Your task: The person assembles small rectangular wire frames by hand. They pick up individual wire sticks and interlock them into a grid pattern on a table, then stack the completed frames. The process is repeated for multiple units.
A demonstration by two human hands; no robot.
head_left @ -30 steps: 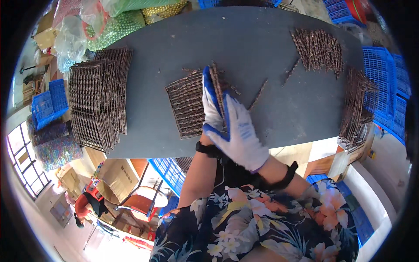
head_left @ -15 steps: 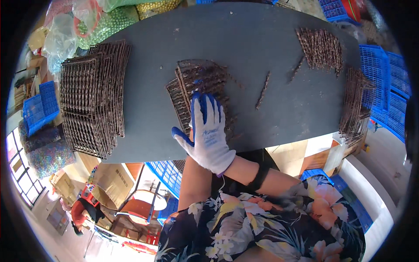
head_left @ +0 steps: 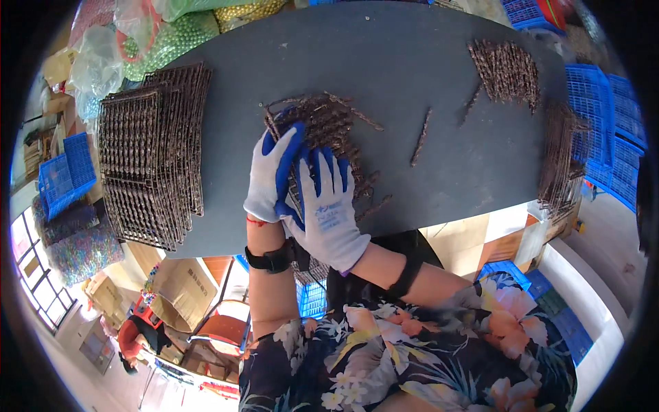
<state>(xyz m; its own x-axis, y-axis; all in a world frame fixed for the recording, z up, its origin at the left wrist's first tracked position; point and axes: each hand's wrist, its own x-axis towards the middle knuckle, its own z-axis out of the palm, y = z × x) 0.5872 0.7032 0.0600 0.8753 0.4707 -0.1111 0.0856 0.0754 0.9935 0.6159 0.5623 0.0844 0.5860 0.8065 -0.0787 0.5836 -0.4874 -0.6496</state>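
Dark brown, knobbly rods (head_left: 333, 122) lay bunched on the grey table (head_left: 384, 62), in front of the person. Palm down over their near part was the gloved right hand (head_left: 326, 213), its fingers straight and slightly parted, not closed around anything. Just beside it, the gloved left hand (head_left: 268, 175) was at the bunch's left edge; whether its fingers had hold of a rod I could not tell. One loose rod (head_left: 422, 137) lay apart to the right, nearer a pile of rods (head_left: 506, 77). Stacked brown frames (head_left: 154, 161) occupied the table's left end.
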